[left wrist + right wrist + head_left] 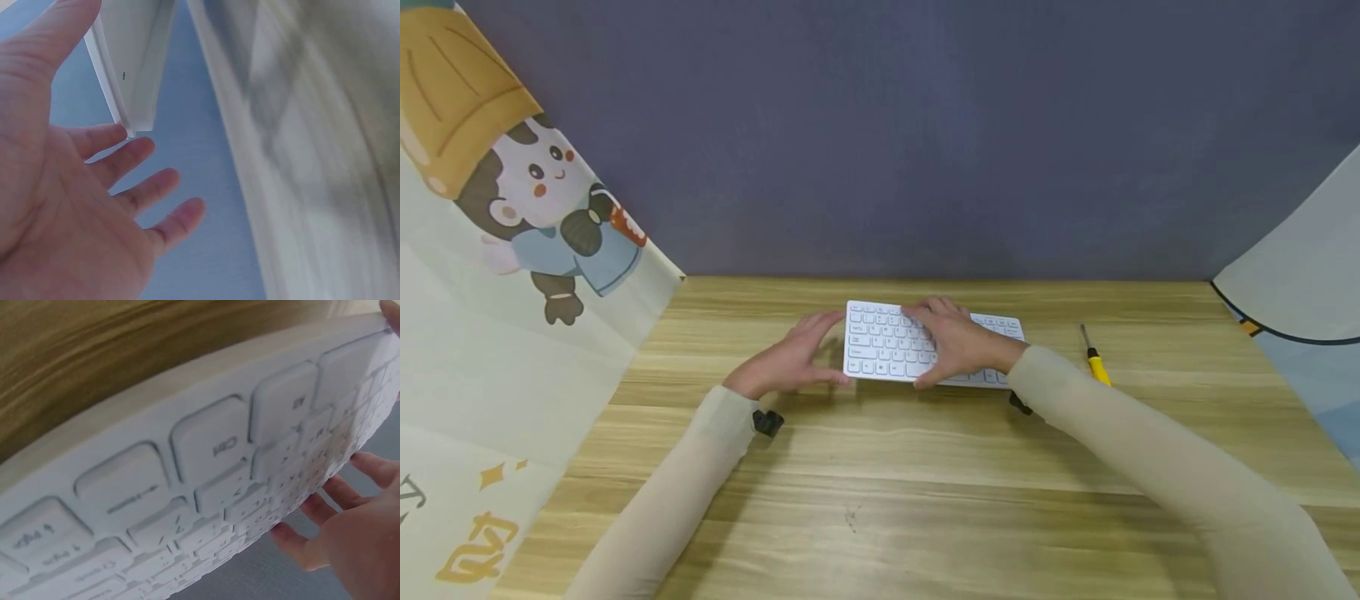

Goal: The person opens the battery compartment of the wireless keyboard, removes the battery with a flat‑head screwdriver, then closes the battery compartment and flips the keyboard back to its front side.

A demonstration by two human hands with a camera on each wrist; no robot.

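Note:
A white compact keyboard (880, 346) is held a little above the wooden table, keys up. My right hand (958, 340) grips it across the middle, thumb at the near edge and fingertips at the far edge. The right wrist view shows its keys (212, 440) large, with the right fingers (294, 544) along the far edge. At the keyboard's left end is my left hand (793, 354), thumb and index finger spread to the two corners. In the left wrist view the other left fingers (178, 225) are extended and loose beside the keyboard's underside (128, 69).
A screwdriver (1097, 367) with a yellow handle lies on the wooden table (865, 492) to the right of the keyboard, partly behind the right sleeve. A dark blue-grey backdrop (925, 142) rises at the table's far edge. Printed cloth (475, 350) hangs at the left side.

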